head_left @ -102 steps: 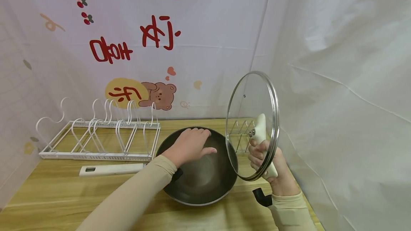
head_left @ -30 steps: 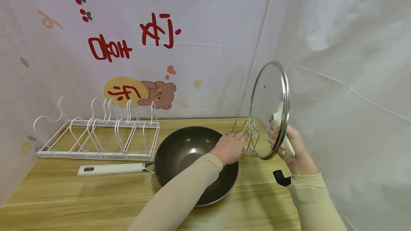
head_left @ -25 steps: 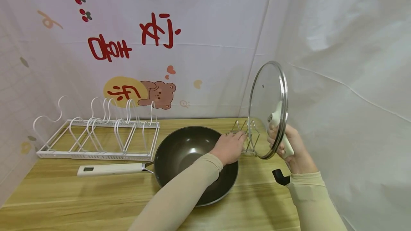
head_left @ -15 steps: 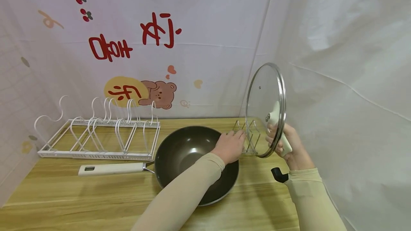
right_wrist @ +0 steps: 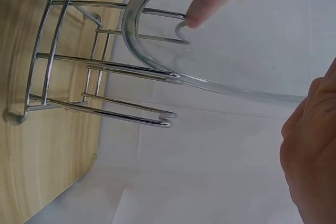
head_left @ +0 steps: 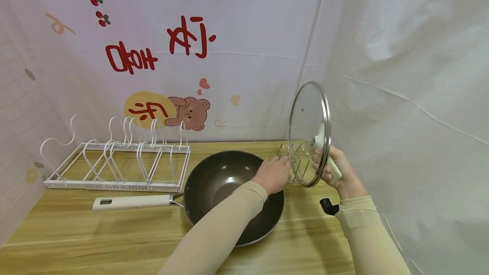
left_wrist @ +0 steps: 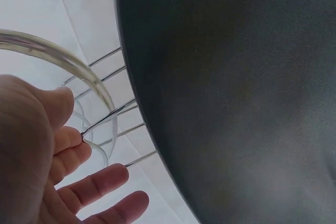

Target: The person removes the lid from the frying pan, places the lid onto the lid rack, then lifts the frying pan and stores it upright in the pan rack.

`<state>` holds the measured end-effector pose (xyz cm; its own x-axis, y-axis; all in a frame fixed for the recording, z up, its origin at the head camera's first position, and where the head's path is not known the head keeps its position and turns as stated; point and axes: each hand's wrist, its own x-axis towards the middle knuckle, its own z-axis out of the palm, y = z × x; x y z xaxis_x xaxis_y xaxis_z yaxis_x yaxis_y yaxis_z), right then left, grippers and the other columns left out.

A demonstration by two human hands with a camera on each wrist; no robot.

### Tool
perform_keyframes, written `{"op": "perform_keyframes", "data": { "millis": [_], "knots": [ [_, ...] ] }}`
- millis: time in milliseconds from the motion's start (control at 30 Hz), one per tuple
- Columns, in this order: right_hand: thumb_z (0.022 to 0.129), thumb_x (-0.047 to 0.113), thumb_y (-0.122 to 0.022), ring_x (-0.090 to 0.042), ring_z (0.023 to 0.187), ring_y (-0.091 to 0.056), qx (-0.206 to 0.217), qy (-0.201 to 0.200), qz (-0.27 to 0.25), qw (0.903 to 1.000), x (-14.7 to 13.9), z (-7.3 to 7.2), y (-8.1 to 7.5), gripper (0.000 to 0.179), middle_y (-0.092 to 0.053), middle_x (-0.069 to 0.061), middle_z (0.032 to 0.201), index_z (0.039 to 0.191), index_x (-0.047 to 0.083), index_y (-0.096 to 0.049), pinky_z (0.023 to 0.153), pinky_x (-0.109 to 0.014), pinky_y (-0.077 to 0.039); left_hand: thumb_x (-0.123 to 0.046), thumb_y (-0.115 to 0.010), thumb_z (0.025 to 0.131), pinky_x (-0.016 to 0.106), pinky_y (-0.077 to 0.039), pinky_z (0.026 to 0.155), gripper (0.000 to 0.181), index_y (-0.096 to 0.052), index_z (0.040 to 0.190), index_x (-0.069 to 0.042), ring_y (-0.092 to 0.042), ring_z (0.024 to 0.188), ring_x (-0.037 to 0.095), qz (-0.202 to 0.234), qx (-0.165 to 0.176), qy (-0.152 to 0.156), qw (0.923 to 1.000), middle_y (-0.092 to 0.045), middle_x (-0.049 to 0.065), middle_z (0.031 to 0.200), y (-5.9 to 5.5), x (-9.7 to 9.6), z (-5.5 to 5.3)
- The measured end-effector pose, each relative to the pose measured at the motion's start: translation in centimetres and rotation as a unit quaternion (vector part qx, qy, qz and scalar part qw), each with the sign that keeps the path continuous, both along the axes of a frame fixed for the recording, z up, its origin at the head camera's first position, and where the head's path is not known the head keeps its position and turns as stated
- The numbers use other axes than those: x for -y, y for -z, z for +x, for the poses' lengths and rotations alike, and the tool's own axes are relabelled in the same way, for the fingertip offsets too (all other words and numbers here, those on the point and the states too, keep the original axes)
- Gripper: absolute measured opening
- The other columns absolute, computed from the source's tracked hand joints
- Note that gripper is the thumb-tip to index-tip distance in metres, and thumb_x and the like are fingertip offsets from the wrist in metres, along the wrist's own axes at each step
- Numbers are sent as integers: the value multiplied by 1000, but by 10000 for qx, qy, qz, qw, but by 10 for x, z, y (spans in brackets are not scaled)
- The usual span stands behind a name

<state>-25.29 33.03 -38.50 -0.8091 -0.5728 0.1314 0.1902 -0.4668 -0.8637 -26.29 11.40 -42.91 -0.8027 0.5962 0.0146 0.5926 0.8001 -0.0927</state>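
My right hand (head_left: 338, 171) grips the cream handle (head_left: 334, 169) of a glass lid (head_left: 305, 128) with a steel rim, held nearly upright. The lid's lower edge overlaps the wire loops of a small metal rack (head_left: 298, 177); whether it rests on the wires I cannot tell. My left hand (head_left: 274, 175) reaches over the pan to the rack's near left side. In the left wrist view the left fingers (left_wrist: 71, 156) curl at one wire, thumb beside it. A dark wok (head_left: 214, 177) with a cream handle stands on the table, partly hidden by my left forearm.
A white dish rack (head_left: 133, 186) with several upright loops stands at the left back, just behind the wok's handle (head_left: 131, 201). A printed curtain (head_left: 248, 75) hangs behind the wooden table (head_left: 95, 241), and plain white sheeting (head_left: 412, 118) closes the right side.
My left hand has gone from above the wok to the metal rack. My right hand carried the lid rightward, then back left and slightly down toward the rack in the last half second.
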Motion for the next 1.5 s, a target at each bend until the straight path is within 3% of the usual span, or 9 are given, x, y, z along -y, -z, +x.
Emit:
{"op": "perform_keyframes", "data": {
  "millis": [267,733,1133,1367,1500],
  "knots": [
    [109,5,-5,-6,50,-33,278,-182,-49,9994,0,-8,4,51,-67,4,70,98,7,-55,38,-15,-41,-36,-38,117,33,-57,105,48,-45,162,-21,-55,139,14,67,-92,48,9999,-46,-8,166,-3,0,0],
    [106,5,-4,-7,54,-28,670,-366,-139,9970,-2,-16,12,52,-67,4,71,94,7,-55,40,-15,-40,-22,-34,116,33,-54,110,48,-43,163,-21,-53,142,14,15,-81,54,10000,-44,-8,167,0,-1,-3],
    [109,7,-5,-7,55,-26,1102,-352,-191,9931,-3,-24,23,45,-64,2,71,100,5,-50,39,-16,-39,-25,-36,116,33,-55,109,48,-42,164,-22,-55,140,14,27,-132,121,9998,-43,-8,168,5,0,-4],
    [108,11,-1,-7,56,-26,1136,-806,-394,9895,-5,-30,31,56,-67,1,72,97,6,-56,41,-16,-39,-30,-36,118,32,-58,102,47,-43,164,-23,-58,136,15,158,-246,151,9995,-43,-8,169,7,3,-6],
    [108,8,-6,-8,56,-24,1093,-889,-442,9890,-4,-32,33,52,-68,1,71,96,6,-56,42,-17,-41,-31,-36,118,33,-58,103,47,-43,164,-23,-58,139,17,254,-243,169,9992,-43,-7,169,7,6,-6]
  ]
}}
